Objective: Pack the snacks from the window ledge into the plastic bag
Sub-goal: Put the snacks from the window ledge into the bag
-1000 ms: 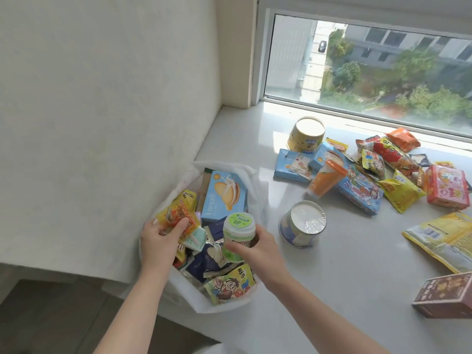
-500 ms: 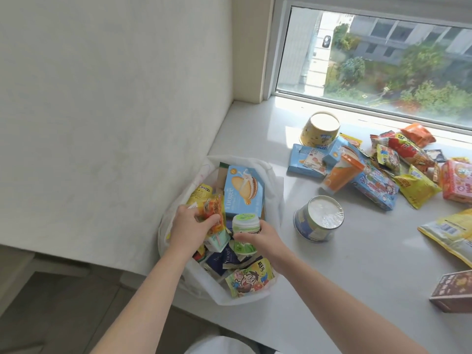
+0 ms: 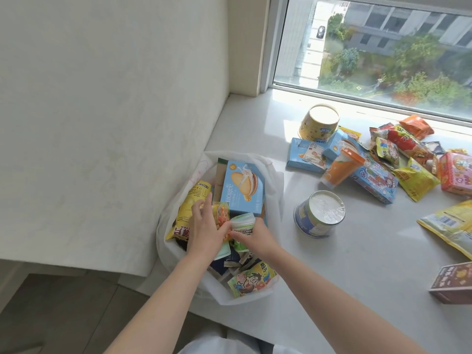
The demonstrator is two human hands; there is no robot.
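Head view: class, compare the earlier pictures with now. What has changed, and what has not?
The right hand has pushed the green-lidded tub deeper into the bag, towards the left hand, which now presses on the orange packet. The blue box in the bag and the snacks on the ledge have not moved.

The plastic bag [image 3: 274, 175] at the near left looked thin, white and translucent, its film softly crinkled. Inside it a pale blue box [image 3: 242, 190] was matt cardboard, and a yellow packet [image 3: 190, 203] was glossy foil. On the smooth, faintly shiny pale ledge [image 3: 357, 264], a blue tub [image 3: 319, 213] carried a shiny wrinkled film lid, and the far right packets [image 3: 408, 144] gleamed like plastic wrap.
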